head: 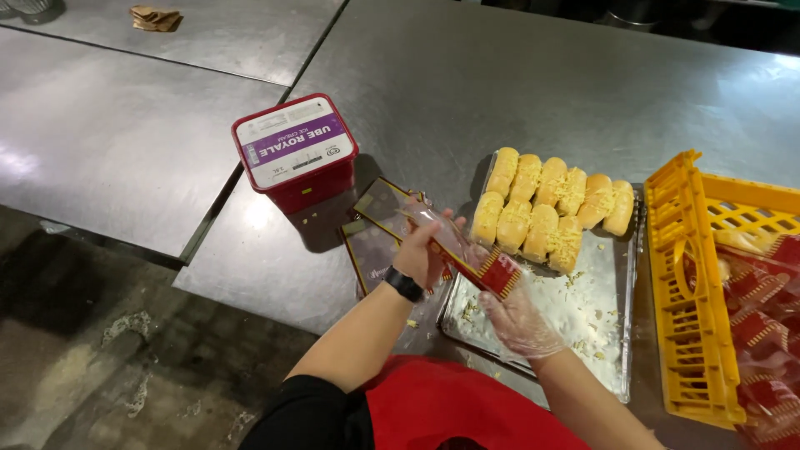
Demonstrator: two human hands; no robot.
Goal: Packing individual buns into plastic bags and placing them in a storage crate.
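Observation:
My left hand (pixel 419 252), with a black watch on the wrist, grips a clear plastic bag (pixel 454 243) with a red and gold edge. My right hand (pixel 518 320) wears a thin clear glove and holds the red end of the same bag. Both hands are over the near left corner of a metal baking tray (pixel 602 333). Rows of yellow cheese-topped bread rolls (pixel 546 210) lie at the tray's far end, with crumbs scattered on the bare metal. A stack of flat empty bags (pixel 377 225) lies on the steel table just beyond my left hand.
A red tub with a white and purple lid (pixel 294 150) stands on the steel table (pixel 467 83) left of the rolls. A yellow plastic crate (pixel 692 292) with packed red bags is at the right. Brown scraps (pixel 155 17) lie far back left. The floor shows at lower left.

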